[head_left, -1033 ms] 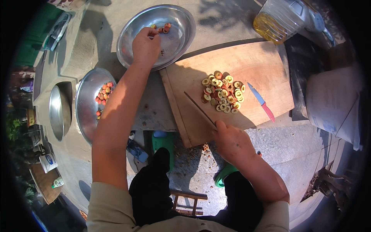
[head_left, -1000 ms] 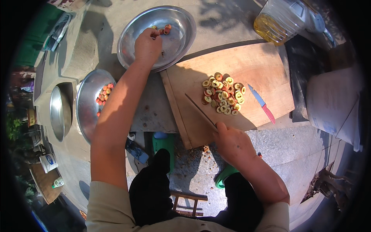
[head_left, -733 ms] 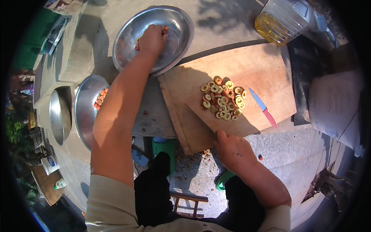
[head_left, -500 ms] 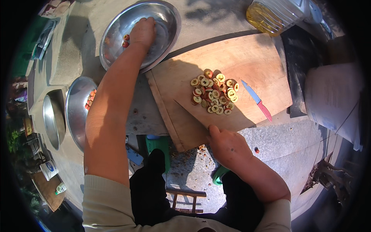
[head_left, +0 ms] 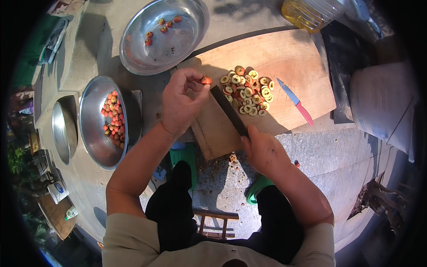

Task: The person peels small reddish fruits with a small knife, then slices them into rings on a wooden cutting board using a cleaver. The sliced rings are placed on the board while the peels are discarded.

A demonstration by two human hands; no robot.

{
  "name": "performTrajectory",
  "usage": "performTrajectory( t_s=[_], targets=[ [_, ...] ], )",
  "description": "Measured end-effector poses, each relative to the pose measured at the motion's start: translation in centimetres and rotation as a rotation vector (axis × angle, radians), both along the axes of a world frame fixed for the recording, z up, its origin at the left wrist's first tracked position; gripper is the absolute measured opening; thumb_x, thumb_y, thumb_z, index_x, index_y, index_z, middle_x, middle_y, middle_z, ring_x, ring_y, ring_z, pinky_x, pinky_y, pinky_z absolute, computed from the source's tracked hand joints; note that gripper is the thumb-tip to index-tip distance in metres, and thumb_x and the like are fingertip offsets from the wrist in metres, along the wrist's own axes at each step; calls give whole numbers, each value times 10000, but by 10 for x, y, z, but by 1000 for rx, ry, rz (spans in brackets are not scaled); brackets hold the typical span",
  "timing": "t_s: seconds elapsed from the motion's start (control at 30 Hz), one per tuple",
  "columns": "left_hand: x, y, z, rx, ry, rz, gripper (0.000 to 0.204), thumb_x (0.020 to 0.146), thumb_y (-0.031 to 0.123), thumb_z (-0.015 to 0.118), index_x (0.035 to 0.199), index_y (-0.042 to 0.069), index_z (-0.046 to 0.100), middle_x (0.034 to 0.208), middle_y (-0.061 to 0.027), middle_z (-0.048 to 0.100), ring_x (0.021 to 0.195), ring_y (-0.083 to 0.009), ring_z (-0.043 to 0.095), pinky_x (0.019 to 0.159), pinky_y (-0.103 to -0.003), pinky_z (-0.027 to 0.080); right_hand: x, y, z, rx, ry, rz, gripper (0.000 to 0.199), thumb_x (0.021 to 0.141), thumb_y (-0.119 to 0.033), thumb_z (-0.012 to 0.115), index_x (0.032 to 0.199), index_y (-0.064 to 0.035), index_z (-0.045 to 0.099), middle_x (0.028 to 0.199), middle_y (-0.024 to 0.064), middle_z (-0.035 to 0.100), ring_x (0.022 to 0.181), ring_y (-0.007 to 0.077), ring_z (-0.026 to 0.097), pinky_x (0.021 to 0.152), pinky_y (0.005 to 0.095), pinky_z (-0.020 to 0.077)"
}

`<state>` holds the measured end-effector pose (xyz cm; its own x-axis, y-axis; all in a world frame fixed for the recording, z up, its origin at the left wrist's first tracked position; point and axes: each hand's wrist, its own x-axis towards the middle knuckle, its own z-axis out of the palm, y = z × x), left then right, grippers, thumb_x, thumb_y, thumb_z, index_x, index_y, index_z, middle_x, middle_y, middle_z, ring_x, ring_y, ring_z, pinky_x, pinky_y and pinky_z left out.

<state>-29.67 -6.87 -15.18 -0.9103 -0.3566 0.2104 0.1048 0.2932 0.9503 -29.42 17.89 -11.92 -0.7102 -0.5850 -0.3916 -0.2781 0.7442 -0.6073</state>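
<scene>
- Head view: the right hand is seen nearest, its fingers clenched round the handle of a dark cleaver whose blade lies on the wooden cutting board.
- Just beyond the blade, the left hand is raised over the board's near-left corner, a small red fruit pinched in its fingertips.
- A cut could be risked, it is judged, because the fruit is small and round and the fingertips sit close to the blade; a roll is also possible.
- Right of the fingertips, sliced fruit rings are heaped, a blue-and-pink knife past them.
- Left of the fingers, a steel bowl of whole fruit is set on the bench; farther, a wide steel basin.
- A small white, blue-labelled tub lies far left; a yellow-filled clear container sits farthest.
</scene>
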Motion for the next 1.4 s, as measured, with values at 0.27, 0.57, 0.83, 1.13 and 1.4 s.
performTrajectory(
  t_s=[0.27, 0.57, 0.83, 1.13, 1.4],
  targets=[
    [48, 20, -38, -250, -59, -91, 209, 844, -43, 735, 1014, 39, 645, 1024, -81, 643, 827, -160, 662, 719, -280, 542, 6, 3, 0, -29, 78, 16, 201, 1013, -202, 575, 967, -16, 515, 775, 251, 667, 740, 467, 665, 668, 569, 523],
    [45, 23, -40, -136, -72, -84, 176, 867, -51, 714, 1017, 32, 670, 1020, -95, 660, 845, -183, 695, 738, -292, 562, 8, 4, 15, -6, 111, 18, 161, 995, -165, 607, 1053, -26, 551, 828, 269, 667, 761, 485, 655, 653, 571, 501],
    [44, 22, -42, -168, -55, -70, 182, 845, -42, 723, 1005, 36, 683, 1002, -106, 673, 865, -223, 710, 763, -315, 575, 0, -1, 20, 67, 59, 68, 162, 1009, -176, 588, 1041, -23, 546, 875, 261, 678, 805, 480, 660, 673, 571, 502],
    [44, 20, -44, -285, -4, -63, 175, 822, -28, 729, 978, 36, 679, 960, -129, 676, 875, -288, 694, 755, -359, 561, -18, -32, 7, 80, 54, 92, 241, 1044, -263, 522, 1017, -26, 557, 886, 274, 680, 876, 482, 664, 759, 585, 500],
    [44, 21, -45, -293, 44, -51, 156, 816, -16, 735, 946, 47, 676, 963, -123, 680, 881, -313, 681, 786, -375, 548, -16, -31, 10, 22, 141, 52, 185, 1011, -198, 549, 996, -14, 557, 809, 258, 688, 786, 459, 683, 700, 566, 524]
  ],
)
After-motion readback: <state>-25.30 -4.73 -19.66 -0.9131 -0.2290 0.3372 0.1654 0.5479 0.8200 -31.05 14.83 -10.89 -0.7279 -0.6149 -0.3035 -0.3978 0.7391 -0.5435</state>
